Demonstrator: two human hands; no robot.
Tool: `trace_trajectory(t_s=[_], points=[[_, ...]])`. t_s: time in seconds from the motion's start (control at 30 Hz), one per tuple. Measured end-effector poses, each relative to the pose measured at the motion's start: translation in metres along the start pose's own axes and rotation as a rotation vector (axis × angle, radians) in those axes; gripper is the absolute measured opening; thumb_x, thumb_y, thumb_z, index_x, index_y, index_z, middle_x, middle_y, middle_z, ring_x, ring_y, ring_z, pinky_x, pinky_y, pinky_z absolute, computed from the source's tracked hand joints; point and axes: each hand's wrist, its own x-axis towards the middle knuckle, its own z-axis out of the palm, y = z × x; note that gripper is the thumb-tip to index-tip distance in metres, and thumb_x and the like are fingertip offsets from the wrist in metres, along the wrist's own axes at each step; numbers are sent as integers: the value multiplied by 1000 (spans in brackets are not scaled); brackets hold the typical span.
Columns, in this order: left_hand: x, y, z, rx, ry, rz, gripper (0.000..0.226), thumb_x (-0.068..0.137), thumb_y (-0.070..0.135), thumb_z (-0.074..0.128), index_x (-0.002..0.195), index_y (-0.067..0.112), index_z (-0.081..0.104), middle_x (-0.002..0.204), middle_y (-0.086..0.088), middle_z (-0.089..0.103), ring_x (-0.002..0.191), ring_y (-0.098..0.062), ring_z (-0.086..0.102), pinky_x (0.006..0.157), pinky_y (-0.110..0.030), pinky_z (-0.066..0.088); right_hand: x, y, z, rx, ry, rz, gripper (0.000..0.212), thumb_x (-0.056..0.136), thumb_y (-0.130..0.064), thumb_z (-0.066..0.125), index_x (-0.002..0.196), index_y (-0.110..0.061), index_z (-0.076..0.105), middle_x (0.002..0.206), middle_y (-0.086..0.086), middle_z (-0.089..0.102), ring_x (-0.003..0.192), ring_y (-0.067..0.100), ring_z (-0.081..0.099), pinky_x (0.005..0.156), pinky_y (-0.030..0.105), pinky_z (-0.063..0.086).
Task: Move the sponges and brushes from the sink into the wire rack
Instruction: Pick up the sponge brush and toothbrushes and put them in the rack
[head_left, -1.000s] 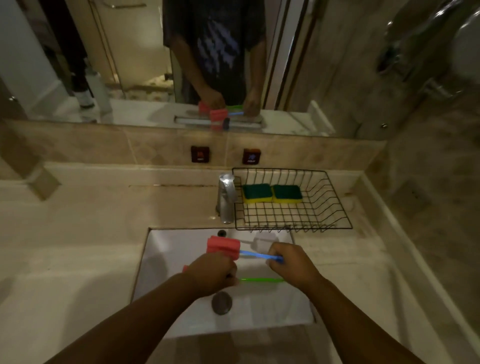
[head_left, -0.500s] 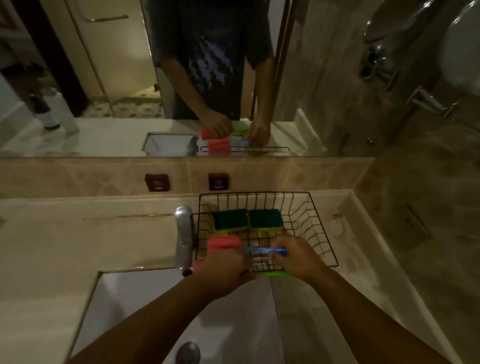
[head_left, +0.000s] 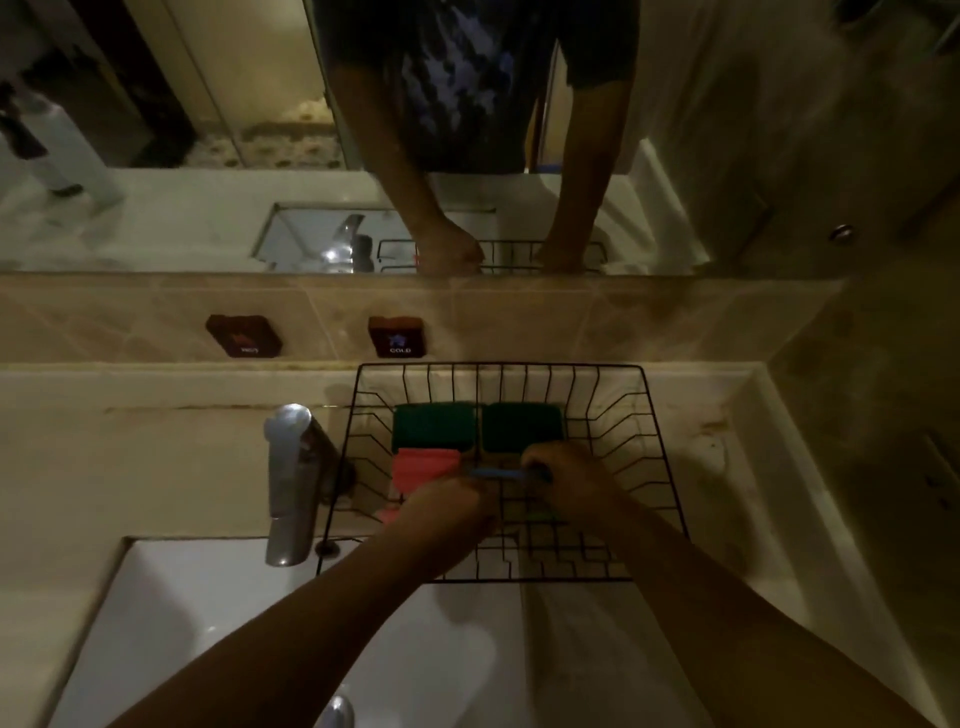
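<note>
both arms extended; left hand (head_left: 449, 506), right hand (head_left: 574, 475) fisted.

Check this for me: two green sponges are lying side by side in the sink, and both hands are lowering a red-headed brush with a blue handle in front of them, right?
Not quite. The head view shows the two green sponges lying side by side in the wire rack, not in the sink. The rest holds: the left hand and right hand hold the red-headed brush with a blue handle just in front of them.

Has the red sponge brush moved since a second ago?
Yes. The red sponge brush, held by both hands, went from over the sink to inside the wire rack, beside the green sponges.
</note>
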Motion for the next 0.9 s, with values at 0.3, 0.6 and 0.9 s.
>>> trace_trajectory(t_s=[0.3,0.6,0.9], points=[[13,-5,7,-46,-132,-25,24,101,21,50,118,13,65,116,-7,66,102,-16,64,92,-30,53,5,6,21,-72,-7,-40,24,97,-21,56,119,-21,66,122,9,61,111,27,58,88,31,43],[14,-9,9,-63,-160,-36,22,100,20,52,114,13,67,114,-5,69,100,-15,66,91,-32,54,4,8,23,-150,14,-80,30,97,-24,56,126,-27,62,128,7,54,115,28,53,91,36,44],[7,-1,-2,-24,-151,-37,21,102,17,47,112,11,64,112,-7,66,99,-17,63,88,-28,53,-3,5,20,-103,86,-71,23,93,-20,61,116,-22,65,119,5,57,109,25,53,81,29,37]])
